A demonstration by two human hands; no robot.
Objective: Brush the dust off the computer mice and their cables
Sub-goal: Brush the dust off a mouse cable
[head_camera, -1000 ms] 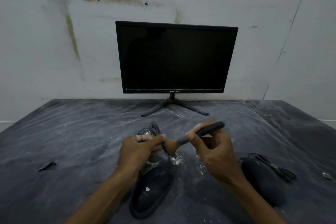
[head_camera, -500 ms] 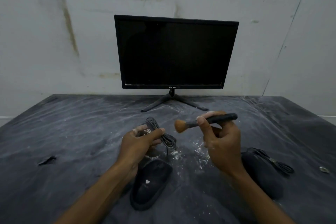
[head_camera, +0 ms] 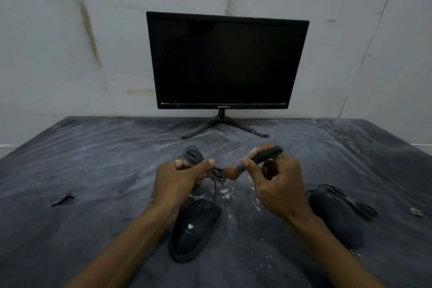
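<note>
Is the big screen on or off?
Off, it looks like. The monitor screen is black all over, with no picture or glow; only the small name under it shows.

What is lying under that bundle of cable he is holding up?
Under the coiled cable lie white dust specks on the dark table cover, and nearer, its mouse. The left hand hides the spot beneath it.

Brush seemingly touches cable between hands.
</note>
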